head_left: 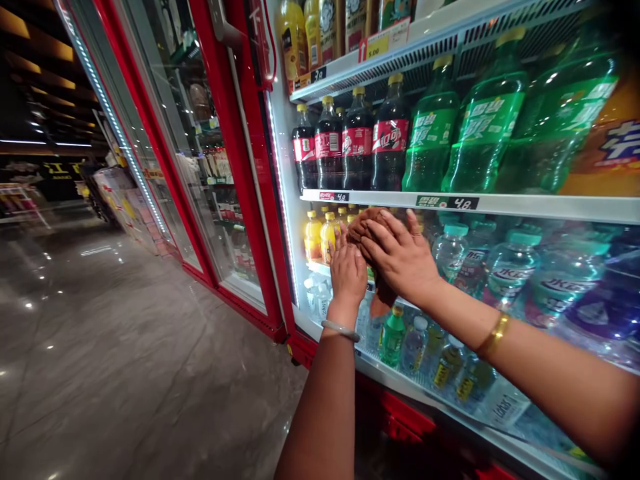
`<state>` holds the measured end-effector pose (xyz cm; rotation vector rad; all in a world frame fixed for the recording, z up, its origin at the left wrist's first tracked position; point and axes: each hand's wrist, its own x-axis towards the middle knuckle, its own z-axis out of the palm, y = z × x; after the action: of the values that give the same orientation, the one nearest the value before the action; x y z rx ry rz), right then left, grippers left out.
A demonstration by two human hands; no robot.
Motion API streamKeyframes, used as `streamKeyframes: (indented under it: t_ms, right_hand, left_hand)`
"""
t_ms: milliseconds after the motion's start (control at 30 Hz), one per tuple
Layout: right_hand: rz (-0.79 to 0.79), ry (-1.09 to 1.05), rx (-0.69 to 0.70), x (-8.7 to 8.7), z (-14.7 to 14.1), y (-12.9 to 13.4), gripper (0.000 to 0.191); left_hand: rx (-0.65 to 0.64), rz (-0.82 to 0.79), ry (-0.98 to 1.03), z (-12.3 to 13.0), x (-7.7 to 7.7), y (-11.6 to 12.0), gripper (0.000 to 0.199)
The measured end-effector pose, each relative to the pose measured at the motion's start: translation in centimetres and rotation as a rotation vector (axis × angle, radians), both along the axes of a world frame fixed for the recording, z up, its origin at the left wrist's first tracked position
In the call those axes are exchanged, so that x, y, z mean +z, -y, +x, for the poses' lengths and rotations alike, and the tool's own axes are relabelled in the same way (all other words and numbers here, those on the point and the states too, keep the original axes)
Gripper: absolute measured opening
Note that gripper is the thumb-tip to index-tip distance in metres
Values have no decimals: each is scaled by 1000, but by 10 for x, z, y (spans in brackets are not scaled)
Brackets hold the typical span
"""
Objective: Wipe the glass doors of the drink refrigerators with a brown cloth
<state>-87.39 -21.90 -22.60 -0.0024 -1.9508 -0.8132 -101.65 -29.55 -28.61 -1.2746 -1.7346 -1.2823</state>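
Note:
A crumpled brown cloth (384, 297) is bunched between my two hands, its lower end hanging down in front of the drinks cooler's lower shelves. My right hand (403, 257) lies over the cloth from the right, fingers bent across it and the thumb raised. My left hand (349, 275) grips the cloth's left side with its fingers curled; some fingertips are hidden. Behind the hands stand small bottles of yellow drink (313, 237) and clear bottles with teal caps (453, 250).
A white shelf edge (370, 198) with price tags runs just above my hands, carrying cola bottles (357, 143) and large green bottles (433, 133). Small bottles (393, 339) line the bottom shelf. Red-framed glass doors (240, 160) stand at left, beside a shiny grey floor (125, 360).

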Motion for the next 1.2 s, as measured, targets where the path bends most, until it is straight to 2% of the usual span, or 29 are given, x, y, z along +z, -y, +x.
streamKeyframes:
  t_ms: [100, 200, 333, 400, 467, 567, 633, 700, 800, 900, 1000, 1100, 1200]
  right_hand:
    - [20, 89, 38, -14, -12, 5, 40]
    - [62, 243, 65, -21, 1, 3, 42]
    - [46, 246, 40, -1, 7, -1, 40]
    - [-14, 170, 11, 10, -5, 1, 41]
    - [-50, 130, -8, 12, -21, 5, 42]
    - [-15, 170, 13, -4, -33, 10, 42]
    - [36, 229, 46, -18, -29, 10, 42]
    - [73, 273, 77, -25, -23, 8, 42]
    - [46, 256, 97, -19, -27, 6, 43]
    - [-64, 201, 104, -9, -49, 9, 46]
    - [-114, 187, 127, -14, -65, 14, 44]
    - [-99, 206, 167, -26, -58, 14, 46]
    - [-120, 212, 238, -26, -46, 10, 50]
  left_hand:
    - [46, -13, 49, -12, -3, 5, 57]
    - [81, -53, 62, -21, -6, 13, 63]
    - [80, -66, 30, -23, -10, 16, 65]
    - [84, -51, 20, -23, -12, 14, 60]
    - [98, -41, 20, -23, -15, 13, 53]
    - [122, -41, 32, -27, -18, 16, 49]
    - [130, -46, 53, -29, -19, 21, 54]
    - [131, -59, 73, -31, -18, 27, 60]
    - [137, -79, 84, -31, -16, 30, 56]
    - [169, -98, 103, -31, -15, 28, 47]
    - [212, -115, 116, -31, -17, 28, 46]
    - [220, -126, 99, -29, -20, 30, 49]
    - [183, -158, 70, -24, -21, 31, 50]
